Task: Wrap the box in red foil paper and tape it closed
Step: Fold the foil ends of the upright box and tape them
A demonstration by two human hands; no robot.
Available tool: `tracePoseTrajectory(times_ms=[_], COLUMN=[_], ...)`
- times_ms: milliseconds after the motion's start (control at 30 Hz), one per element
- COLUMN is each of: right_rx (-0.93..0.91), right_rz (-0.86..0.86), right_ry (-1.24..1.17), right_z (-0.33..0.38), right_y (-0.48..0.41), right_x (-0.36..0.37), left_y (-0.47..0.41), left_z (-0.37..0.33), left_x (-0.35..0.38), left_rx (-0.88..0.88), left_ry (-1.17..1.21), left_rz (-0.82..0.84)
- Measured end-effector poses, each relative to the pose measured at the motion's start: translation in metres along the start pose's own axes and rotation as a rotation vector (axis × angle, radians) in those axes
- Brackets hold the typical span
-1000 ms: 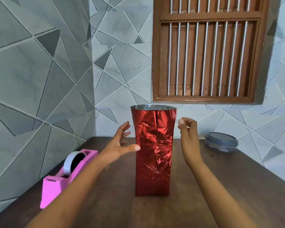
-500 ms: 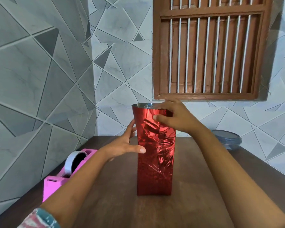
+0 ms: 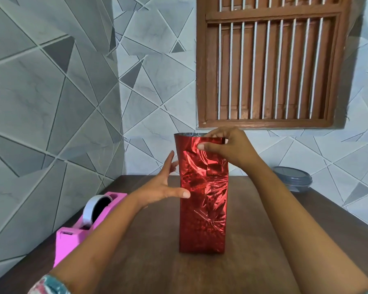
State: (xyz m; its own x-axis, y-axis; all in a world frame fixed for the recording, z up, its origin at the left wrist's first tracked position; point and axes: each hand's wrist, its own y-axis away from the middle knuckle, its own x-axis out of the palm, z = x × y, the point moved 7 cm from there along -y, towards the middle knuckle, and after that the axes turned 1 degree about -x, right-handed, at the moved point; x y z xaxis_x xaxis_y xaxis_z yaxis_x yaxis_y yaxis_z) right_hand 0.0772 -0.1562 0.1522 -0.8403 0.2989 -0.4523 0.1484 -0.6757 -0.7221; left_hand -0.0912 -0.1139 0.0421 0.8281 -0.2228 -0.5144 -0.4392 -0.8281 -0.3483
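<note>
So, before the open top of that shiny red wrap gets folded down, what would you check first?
1. The foil-wrapped box stands upright on the table: ok.
2. The left hand steadies it, thumb on the front, fingers along the left side: ok.
3. The right hand pinches the foil's top edge: ok.
4. Top closed: not ok; it gapes, silver lining showing.
5. The pink tape dispenser, roll loaded, sits on the table's left: ok.
6. Long seam taped down: cannot tell.
</note>
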Motion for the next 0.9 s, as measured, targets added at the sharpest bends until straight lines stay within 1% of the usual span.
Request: tracePoseTrajectory(times_ms=[67, 133, 200, 233, 267, 333, 400, 467, 533, 633, 733, 900], right_rx=[-0.027, -0.063, -0.045, 0.006, 0.082, 0.234, 0.289, 0.251, 0.207, 0.206, 0.228, 0.273], right_rz=[-0.060, -0.198, -0.394, -0.474, -0.517, -0.491, -0.381, -0.278, -0.218, -0.194, -0.181, -0.168], right_ry=[0.013, -0.033, -0.201, -0.314, -0.420, -0.527, -0.579, -0.658, -0.719, -0.709, -0.673, -0.662], right_z=[-0.005, -0.012, -0.022, -0.031, -0.043, -0.070, -0.084, -0.082, -0.073, -0.067, -0.069, -0.080], right_y=[0.001, 0.009, 0.029, 0.041, 0.050, 0.063, 0.070, 0.071, 0.069, 0.067, 0.067, 0.067], right_x=[-0.005, -0.012, -0.017, -0.017, -0.012, 0.007, 0.027, 0.040, 0.046, 0.051, 0.055, 0.058], left_y=[0.007, 0.018, 0.028, 0.031, 0.033, 0.032, 0.030, 0.029, 0.027, 0.023, 0.019, 0.016], left_z=[0.000, 0.002, 0.004, 0.004, 0.004, 0.000, -0.004, -0.006, -0.009, -0.013, -0.021, -0.031], left_x=[-0.006, -0.006, -0.002, 0.000, 0.002, 0.004, 0.006, 0.008, 0.009, 0.013, 0.017, 0.018], left_rx=[0.056, 0.147, 0.198, 0.214, 0.229, 0.242, 0.243, 0.239, 0.231, 0.221, 0.251, 0.287], left_ry=[0.012, 0.011, 0.021, 0.012, -0.004, -0.040, -0.066, -0.086, -0.112, -0.147, -0.169, -0.183], left_rz=[-0.161, -0.300, -0.381, -0.395, -0.395, -0.369, -0.329, -0.299, -0.271, -0.219, -0.182, -0.162])
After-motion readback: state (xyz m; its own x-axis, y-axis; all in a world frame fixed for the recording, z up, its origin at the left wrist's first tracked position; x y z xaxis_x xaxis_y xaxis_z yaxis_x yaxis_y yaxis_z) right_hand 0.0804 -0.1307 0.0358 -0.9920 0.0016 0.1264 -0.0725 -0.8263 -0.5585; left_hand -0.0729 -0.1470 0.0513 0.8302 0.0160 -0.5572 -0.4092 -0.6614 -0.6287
